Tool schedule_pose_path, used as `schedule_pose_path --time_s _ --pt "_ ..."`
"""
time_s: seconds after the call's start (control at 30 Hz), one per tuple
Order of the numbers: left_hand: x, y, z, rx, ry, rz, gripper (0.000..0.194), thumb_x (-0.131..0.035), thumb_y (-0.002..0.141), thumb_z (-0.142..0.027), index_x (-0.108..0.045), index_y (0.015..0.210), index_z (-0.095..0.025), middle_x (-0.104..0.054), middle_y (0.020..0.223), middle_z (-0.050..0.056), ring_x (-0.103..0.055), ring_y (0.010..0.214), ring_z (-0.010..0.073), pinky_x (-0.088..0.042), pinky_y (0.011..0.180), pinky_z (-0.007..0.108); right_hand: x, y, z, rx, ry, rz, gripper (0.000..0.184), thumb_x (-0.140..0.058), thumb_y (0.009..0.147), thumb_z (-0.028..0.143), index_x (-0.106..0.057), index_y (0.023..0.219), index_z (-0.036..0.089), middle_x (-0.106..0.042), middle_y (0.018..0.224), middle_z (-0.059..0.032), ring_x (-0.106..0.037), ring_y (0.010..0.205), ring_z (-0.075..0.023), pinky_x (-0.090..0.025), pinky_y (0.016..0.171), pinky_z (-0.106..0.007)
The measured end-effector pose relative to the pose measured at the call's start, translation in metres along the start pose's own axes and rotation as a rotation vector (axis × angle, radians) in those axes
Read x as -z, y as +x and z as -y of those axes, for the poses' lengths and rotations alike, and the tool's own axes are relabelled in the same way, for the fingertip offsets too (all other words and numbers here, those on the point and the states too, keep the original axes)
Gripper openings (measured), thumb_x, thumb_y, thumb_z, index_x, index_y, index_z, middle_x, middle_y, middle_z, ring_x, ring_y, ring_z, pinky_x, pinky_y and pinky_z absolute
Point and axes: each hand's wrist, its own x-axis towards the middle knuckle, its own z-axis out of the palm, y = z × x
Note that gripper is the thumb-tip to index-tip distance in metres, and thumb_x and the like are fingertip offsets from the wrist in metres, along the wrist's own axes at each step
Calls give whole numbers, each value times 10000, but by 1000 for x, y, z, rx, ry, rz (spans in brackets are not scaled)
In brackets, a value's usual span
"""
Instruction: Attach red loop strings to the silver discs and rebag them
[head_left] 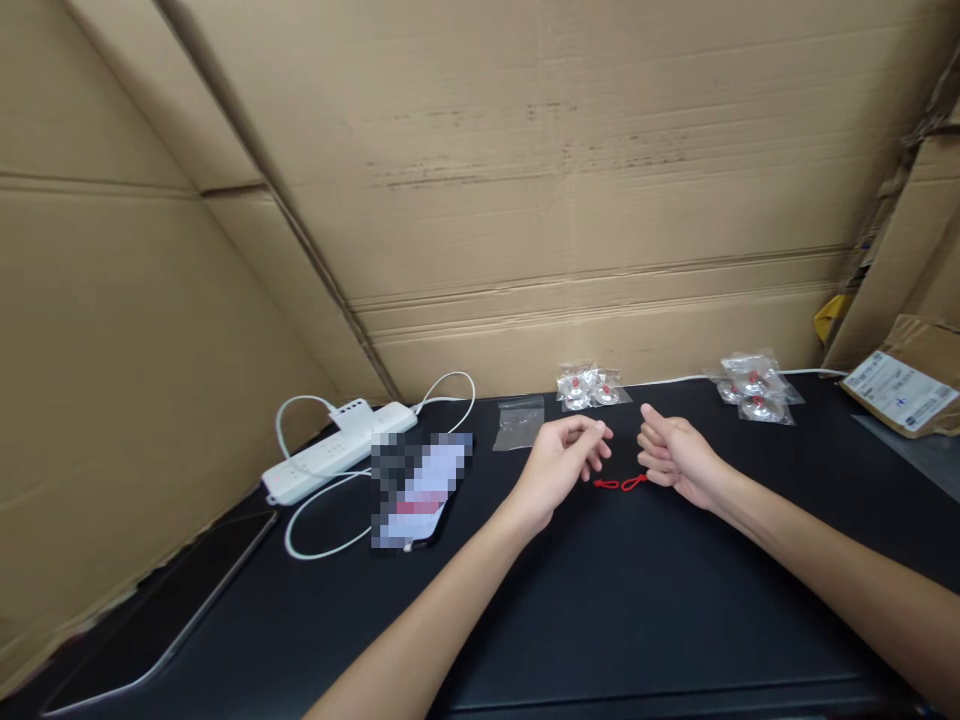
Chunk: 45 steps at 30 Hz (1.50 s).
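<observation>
Red string (pixel 628 485) shows in the head view as two little loops, low between the two hands, past the middle of the black table (pixel 637 610) toward its far edge. The left hand (pixel 562 458) has bent fingers, with its thumb close to the pointer finger. The right hand (pixel 679 462) is curled up with its thumb sticking up. The string is tiny there, so I cannot tell if either hand pinches it. Shiny packets (pixel 757 392) sit by the far edge, and a clear bag (pixel 517 428) lies near the left hand.
</observation>
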Motion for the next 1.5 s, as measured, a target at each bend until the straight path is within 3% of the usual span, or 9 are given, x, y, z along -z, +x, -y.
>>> schedule_pose_path --time_s 0.33,0.5,0.63,0.8,0.97,1.17,1.3,1.5 --pt "-2 -1 5 -90 148 13 235 -531 891 -342 -654 874 -142 -623 712 31 -560 597 125 -410 518 231 -4 -1 2 24 36 7 594 -650 800 571 -286 513 198 -235 439 96 -140 370 -33 -57 347 -179" --pt "-9 -10 2 -360 466 -60 178 -515 913 -282 -652 910 -169 -643 773 18 -576 676 130 -443 626 252 -5 -2 2 58 147 54 553 -633 852 490 -319 513 185 -254 447 87 -148 389 -43 -119 363 -184" --pt "-15 -18 1 -537 644 -37 157 -525 914 -240 -634 1010 -177 -621 830 20 -575 752 144 -459 708 276 -10 -3 7 17 296 110 492 -555 905 462 -421 534 168 -363 494 45 -283 424 -67 -244 396 -197" --pt "-18 -20 5 -650 761 -24 229 -595 880 -265 -616 1091 -178 -608 970 65 -539 926 207 -468 827 339 -20 -11 12 -97 338 126 410 -448 944 468 -616 746 151 -545 632 -21 -501 575 -124 -402 516 -235" --pt "-18 -20 2 -655 866 24 420 -662 838 -297 -562 1235 -202 -580 1159 85 -493 1033 248 -446 918 401 -25 -15 7 -157 331 178 326 -494 927 443 -653 870 164 -612 695 -31 -596 711 -170 -474 655 -289" --pt "-17 -19 3 -622 824 42 342 -583 889 -220 -558 1230 -210 -585 1205 74 -527 1047 227 -431 948 398 -20 -13 4 -91 313 293 150 -544 850 217 -661 927 165 -672 914 -53 -623 883 -194 -480 844 -361" --pt "-12 -16 3 -638 725 49 250 -479 932 -157 -616 1132 -216 -640 1124 56 -576 1010 195 -451 910 353 -17 -11 4 -68 292 303 194 -549 758 98 -652 909 163 -677 938 -58 -625 928 -194 -473 898 -365" --pt "-5 -12 3 -574 677 -66 216 -484 933 -208 -670 1042 -201 -668 896 52 -606 785 172 -478 729 294 -19 -11 7 -83 232 317 105 -552 794 150 -624 869 162 -666 926 -74 -643 965 -202 -475 961 -387"
